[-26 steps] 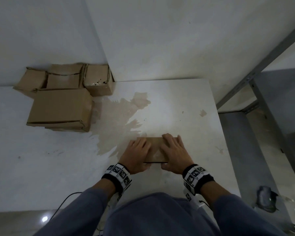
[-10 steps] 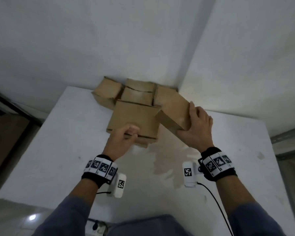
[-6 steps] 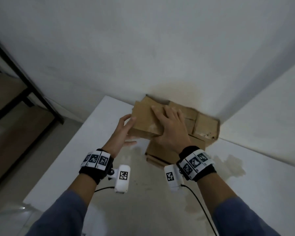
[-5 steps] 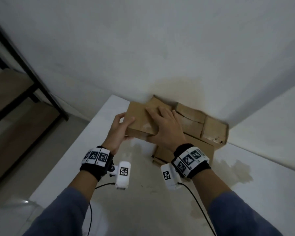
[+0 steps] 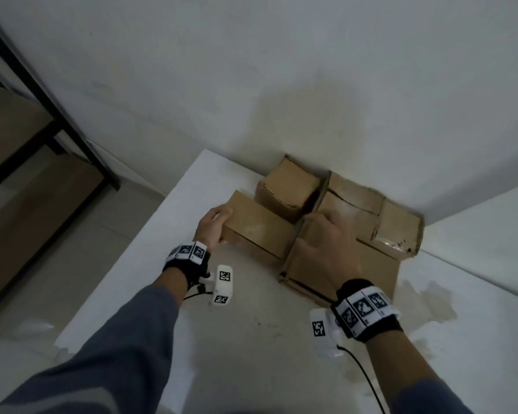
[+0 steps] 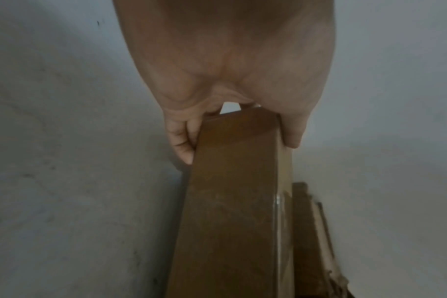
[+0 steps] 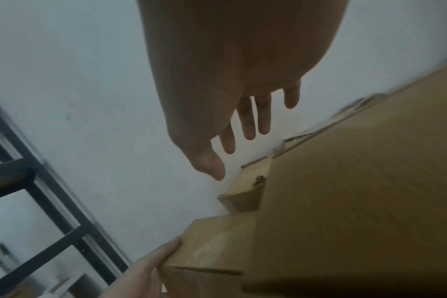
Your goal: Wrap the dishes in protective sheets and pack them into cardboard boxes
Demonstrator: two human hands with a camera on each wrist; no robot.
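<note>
A small closed cardboard box (image 5: 257,231) (image 6: 232,201) (image 7: 217,242) lies on the white table (image 5: 162,294), just left of the large flat box (image 5: 356,267) (image 7: 357,181). My left hand (image 5: 219,222) (image 6: 239,149) grips the small box's left end, the thumb on one face and curled fingers (image 6: 184,141) on the other. My right hand (image 5: 320,234) (image 7: 237,155) hovers over the large flat box with fingers straight, holding nothing. No dishes or sheets are in view.
Three more closed cardboard boxes (image 5: 287,186) (image 5: 350,198) (image 5: 398,231) stand packed into the wall corner behind. A dark metal rack (image 5: 57,121) (image 7: 38,191) stands left of the table. A brownish stain (image 5: 425,300) marks the table at right.
The small box has been carried from the near table edge to the far left and now lies beside the large box. My right hand has let go of it; the left still grips it.
</note>
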